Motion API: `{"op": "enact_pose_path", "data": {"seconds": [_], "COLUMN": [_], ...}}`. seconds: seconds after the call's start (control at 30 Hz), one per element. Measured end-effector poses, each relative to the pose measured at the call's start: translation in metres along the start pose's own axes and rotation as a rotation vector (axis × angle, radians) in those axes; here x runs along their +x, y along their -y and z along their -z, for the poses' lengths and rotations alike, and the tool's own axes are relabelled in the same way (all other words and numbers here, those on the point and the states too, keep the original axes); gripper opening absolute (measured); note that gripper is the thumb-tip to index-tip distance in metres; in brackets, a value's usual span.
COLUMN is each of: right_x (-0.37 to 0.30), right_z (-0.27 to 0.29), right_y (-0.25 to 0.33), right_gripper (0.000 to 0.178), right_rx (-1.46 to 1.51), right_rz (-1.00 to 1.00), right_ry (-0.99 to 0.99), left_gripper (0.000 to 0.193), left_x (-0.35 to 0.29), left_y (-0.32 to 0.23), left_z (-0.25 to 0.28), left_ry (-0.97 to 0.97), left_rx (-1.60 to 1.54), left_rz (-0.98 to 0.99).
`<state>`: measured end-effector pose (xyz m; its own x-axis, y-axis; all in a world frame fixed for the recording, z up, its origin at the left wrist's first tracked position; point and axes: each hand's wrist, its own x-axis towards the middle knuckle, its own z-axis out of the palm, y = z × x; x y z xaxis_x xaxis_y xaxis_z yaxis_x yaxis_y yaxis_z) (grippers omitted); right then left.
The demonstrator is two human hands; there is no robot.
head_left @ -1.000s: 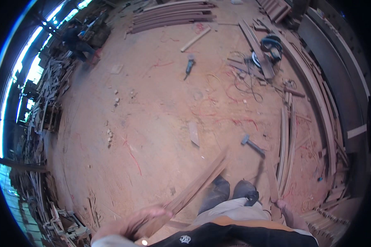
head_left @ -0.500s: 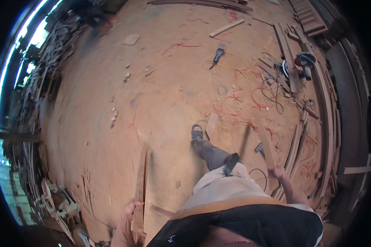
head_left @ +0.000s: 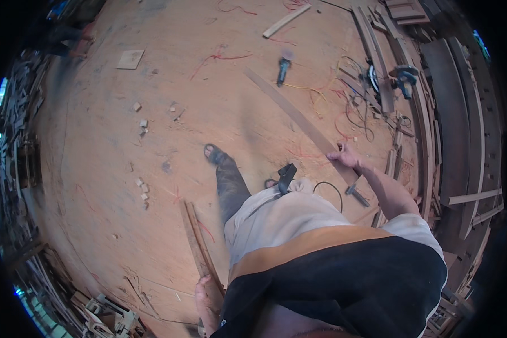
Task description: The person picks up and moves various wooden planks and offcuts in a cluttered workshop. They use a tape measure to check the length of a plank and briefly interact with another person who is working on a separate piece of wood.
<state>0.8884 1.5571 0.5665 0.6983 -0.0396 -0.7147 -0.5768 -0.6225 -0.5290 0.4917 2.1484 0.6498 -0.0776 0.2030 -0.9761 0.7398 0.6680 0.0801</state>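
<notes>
- Fingers of the right hand [head_left: 346,156] clamp the long plank [head_left: 297,117] near its close end; long axis runs forward-left; left hand [head_left: 204,294] is farther off.
- Narrower wood strips [head_left: 195,236] point forward from the left hand, fingers curled against them.
- Hammer [head_left: 357,195] lies beside the plank's close end.

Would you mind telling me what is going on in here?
A person stands over a dusty workshop floor with a piece of wood in each hand. The right hand grips a long flat board near its closer end, with the rest reaching out ahead. The left hand holds another long, narrow piece of wood, low at the person's side. A hammer lies by the board's closer end, and a corded power tool lies farther off.
</notes>
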Motion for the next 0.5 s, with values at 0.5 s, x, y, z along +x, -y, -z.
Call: {"op": "enact_pose_path", "data": {"seconds": [0.5], "right_x": [0.292], "right_z": [-0.062], "right_y": [0.390], "right_gripper": [0.066], "right_rx": [-0.184], "right_rz": [0.117], "right_ry": [0.020], "left_gripper": [0.059], "left_x": [-0.024], "left_y": [-0.603], "left_z": [-0.153], "left_ry": [0.132], "left_rx": [0.348], "left_rz": [-0.158]}}
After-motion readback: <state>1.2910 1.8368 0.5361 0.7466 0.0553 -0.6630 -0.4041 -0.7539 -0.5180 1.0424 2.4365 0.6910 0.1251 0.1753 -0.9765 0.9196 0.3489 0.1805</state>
